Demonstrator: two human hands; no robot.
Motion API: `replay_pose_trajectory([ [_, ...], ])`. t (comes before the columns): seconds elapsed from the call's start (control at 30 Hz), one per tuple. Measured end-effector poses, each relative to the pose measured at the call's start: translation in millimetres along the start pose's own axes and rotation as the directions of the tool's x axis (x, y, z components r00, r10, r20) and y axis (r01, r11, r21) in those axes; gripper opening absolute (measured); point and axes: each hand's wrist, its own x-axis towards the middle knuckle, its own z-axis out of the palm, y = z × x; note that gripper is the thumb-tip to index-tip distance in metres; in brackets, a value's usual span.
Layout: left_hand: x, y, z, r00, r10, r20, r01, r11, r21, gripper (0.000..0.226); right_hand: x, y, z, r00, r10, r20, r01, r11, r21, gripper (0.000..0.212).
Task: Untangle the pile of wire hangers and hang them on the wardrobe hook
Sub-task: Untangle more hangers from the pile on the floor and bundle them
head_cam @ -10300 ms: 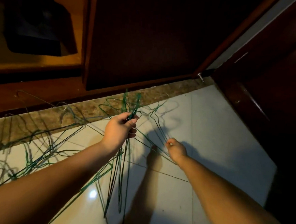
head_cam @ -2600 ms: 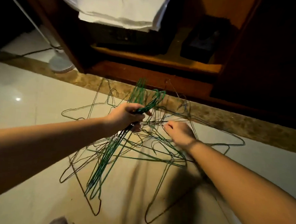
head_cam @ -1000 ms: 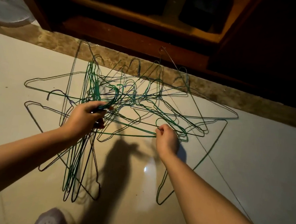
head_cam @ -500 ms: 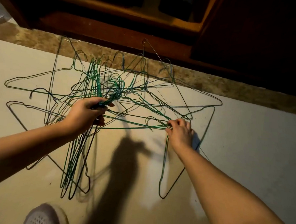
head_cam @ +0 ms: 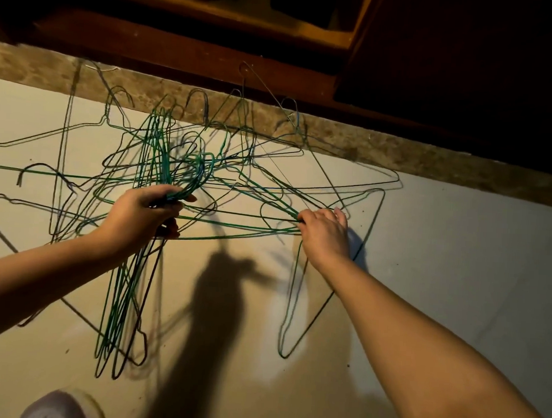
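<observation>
A tangled pile of green and dark wire hangers (head_cam: 238,175) lies spread on the pale tiled floor below the wardrobe. My left hand (head_cam: 143,216) grips a gathered bunch of green hangers (head_cam: 121,299) by their necks; their bodies hang down toward me. My right hand (head_cam: 324,232) pinches a green wire of one hanger (head_cam: 292,305) at the pile's right side, where several wires meet. No wardrobe hook shows in this view.
The open wooden wardrobe (head_cam: 187,47) runs along the top, with a brown stone threshold strip (head_cam: 430,159) in front of it. A shoe tip (head_cam: 61,405) shows at the bottom left. Bare tile (head_cam: 457,266) lies to the right.
My right hand has moved right to the wire junction and closed on a wire there. The left hand keeps its bunch almost still. The view has shifted slightly left and closer.
</observation>
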Motion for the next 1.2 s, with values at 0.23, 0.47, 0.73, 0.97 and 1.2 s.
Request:
replay_pose_trajectory([
  [0.23,-3,7,4,1.000,0.016,0.017,-0.016,0.999,-0.041,0.026,-7,5,-33,0.996,0.011,-0.090,-0.011,1.000,-0.008,0.024],
  [0.47,-6,19,3,1.000,0.005,0.028,-0.002,0.995,-0.102,0.024,-1,-4,-78,0.983,0.053,-0.177,-0.035,0.994,0.103,0.024],
  [0.73,-4,42,-35,0.993,0.044,-0.112,-0.069,0.971,-0.228,0.029,23,-49,-133,0.867,0.339,-0.366,-0.137,0.867,0.479,0.015],
  [0.97,-12,49,-62,0.983,-0.010,-0.185,-0.059,0.929,-0.365,0.025,24,-157,-121,0.951,0.233,-0.205,0.021,0.610,0.792,0.011],
  [1.2,-35,26,-63,0.982,-0.055,-0.180,-0.036,0.883,-0.468,0.024,-22,-264,-91,0.972,0.137,-0.193,0.107,0.471,0.875,0.009],
])
